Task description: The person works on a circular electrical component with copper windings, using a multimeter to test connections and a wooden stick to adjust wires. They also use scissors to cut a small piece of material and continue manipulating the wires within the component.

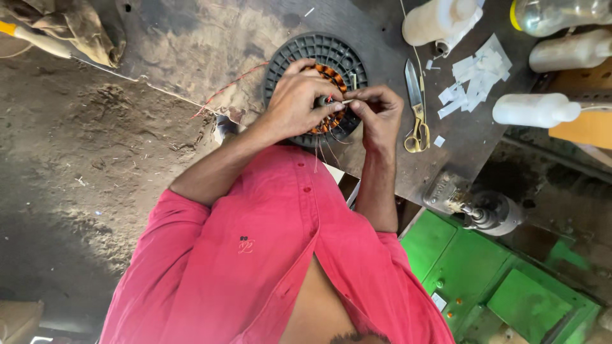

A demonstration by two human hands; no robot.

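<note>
A round stator with orange copper windings (331, 76) lies on a black ribbed plastic disc (319, 48) on the dark worktable (191, 38). My left hand (294, 99) covers the stator's left side and grips it, fingers curled over the coils. My right hand (380, 114) is at the stator's right edge, pinching a thin wire end (344, 102) between thumb and fingertips. The two hands nearly touch over the coils. Thin wire strands (319, 153) hang from the stator towards my pink shirt. A red wire (233, 86) trails off to the left.
Yellow-handled scissors (417, 111) lie right of my right hand, beside white paper slips (475, 76). White plastic bottles (535, 109) and a clear bottle (561, 14) stand at the right. A metal drill-like tool (491, 213) and a green machine (503, 280) sit lower right. A cloth (73, 25) lies top left.
</note>
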